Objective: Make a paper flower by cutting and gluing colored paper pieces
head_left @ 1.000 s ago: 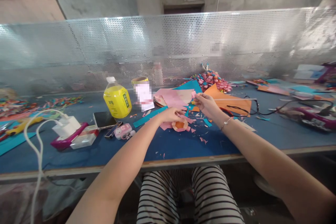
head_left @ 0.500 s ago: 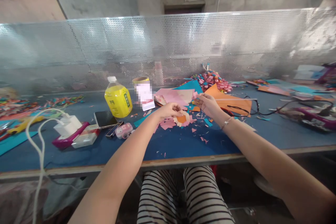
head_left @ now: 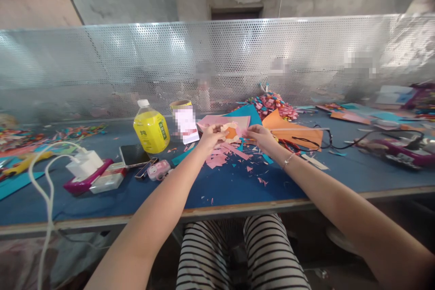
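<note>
My left hand (head_left: 213,138) pinches the left edge of a paper flower (head_left: 231,133), which has an orange centre and a pale fringe around it. On the flower's other side, the fingers of my right hand (head_left: 261,137) are closed on a small pink paper piece (head_left: 244,132) that meets the flower's right edge. Whether that piece is stuck to the flower I cannot tell. Below both hands lie pink paper scraps (head_left: 217,157). Behind them are pink paper sheets (head_left: 238,121) and a blue sheet (head_left: 250,113).
Left of my hands stand a yellow bottle (head_left: 151,131) and a lit phone (head_left: 186,127) before a tape roll. A power strip (head_left: 81,183) with white chargers is further left. Orange paper (head_left: 299,131), glasses and a cable lie right. A perforated metal screen (head_left: 136,63) runs along the back.
My left hand has lifted the flower up and away from the scraps. My right hand has brought the pink piece down to the flower's right edge.
</note>
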A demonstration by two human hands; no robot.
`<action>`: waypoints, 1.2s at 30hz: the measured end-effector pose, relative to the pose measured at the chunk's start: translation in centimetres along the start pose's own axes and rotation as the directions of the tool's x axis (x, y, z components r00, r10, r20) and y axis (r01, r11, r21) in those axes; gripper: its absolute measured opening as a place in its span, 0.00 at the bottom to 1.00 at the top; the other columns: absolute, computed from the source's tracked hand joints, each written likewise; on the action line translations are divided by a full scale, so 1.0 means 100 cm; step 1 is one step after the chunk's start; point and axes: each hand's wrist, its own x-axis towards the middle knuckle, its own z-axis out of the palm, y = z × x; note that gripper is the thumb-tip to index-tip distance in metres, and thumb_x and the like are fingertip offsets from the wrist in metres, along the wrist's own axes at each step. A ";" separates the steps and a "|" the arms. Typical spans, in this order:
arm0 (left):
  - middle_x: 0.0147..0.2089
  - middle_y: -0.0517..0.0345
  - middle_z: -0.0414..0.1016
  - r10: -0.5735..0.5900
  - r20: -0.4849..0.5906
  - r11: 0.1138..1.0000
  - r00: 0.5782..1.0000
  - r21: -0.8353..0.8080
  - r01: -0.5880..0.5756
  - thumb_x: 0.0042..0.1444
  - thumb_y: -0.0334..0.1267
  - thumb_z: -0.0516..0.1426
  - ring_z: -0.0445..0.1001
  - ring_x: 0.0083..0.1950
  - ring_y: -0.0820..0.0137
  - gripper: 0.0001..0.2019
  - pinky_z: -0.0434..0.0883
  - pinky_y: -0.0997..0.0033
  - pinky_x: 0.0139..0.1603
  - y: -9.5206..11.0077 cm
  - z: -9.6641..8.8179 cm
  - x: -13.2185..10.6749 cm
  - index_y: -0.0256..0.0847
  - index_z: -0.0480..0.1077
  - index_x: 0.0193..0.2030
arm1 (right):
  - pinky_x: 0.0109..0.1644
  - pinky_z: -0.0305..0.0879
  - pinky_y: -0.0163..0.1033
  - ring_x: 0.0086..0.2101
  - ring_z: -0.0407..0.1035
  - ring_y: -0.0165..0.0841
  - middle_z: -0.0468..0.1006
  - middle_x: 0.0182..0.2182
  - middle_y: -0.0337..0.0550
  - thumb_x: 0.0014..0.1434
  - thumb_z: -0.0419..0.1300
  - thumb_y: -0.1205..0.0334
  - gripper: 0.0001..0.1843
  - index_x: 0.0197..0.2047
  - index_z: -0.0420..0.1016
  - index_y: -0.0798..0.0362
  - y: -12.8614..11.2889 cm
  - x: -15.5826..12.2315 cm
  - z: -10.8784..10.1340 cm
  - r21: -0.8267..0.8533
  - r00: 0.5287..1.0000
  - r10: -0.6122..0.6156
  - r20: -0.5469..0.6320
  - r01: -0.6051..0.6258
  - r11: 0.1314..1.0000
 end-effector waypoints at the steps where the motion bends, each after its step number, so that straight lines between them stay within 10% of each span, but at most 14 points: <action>1: 0.30 0.61 0.68 0.008 -0.006 1.000 1.000 -0.007 -0.008 0.36 0.28 0.63 0.71 0.30 0.75 0.15 0.68 0.75 0.28 -0.001 0.000 0.001 0.37 0.65 0.33 | 0.30 0.70 0.33 0.27 0.71 0.27 0.70 0.24 0.34 0.39 0.67 0.65 0.15 0.27 0.63 0.53 0.000 -0.002 0.003 -0.008 1.000 0.002 0.008 -0.002 1.000; 36: 0.29 0.61 0.67 0.169 -0.046 0.978 0.984 0.131 -0.162 0.39 0.30 0.60 0.69 0.27 0.77 0.11 0.68 0.78 0.26 -0.003 0.007 -0.006 0.37 0.62 0.29 | 0.35 0.66 0.30 0.28 0.68 0.23 0.71 0.24 0.34 0.35 0.69 0.62 0.15 0.26 0.69 0.54 -0.004 -0.012 0.011 0.057 0.969 0.077 0.235 -0.092 0.994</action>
